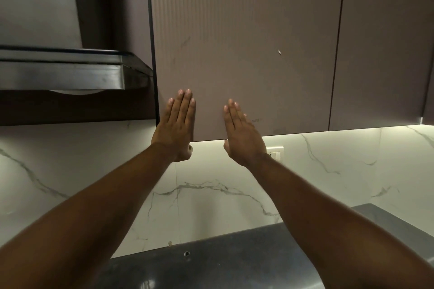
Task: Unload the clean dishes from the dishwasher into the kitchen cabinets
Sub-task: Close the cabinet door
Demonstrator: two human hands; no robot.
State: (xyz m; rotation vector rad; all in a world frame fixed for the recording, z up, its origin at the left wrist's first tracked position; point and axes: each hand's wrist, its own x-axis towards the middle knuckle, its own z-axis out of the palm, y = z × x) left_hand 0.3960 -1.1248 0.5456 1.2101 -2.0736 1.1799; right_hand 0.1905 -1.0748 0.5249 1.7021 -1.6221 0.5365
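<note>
A mauve, ribbed upper cabinet door fills the top middle of the view and looks closed. My left hand lies flat against its lower left corner, fingers straight and together, thumb under the bottom edge. My right hand rests flat on the door's lower edge a little to the right, fingers pointing up, thumb below the edge. Neither hand holds anything. No dishes and no dishwasher are in view.
A steel chimney hood juts out at the left, next to the cabinet. A second cabinet door is at the right. Below are a white marble backsplash, a wall socket and a dark countertop.
</note>
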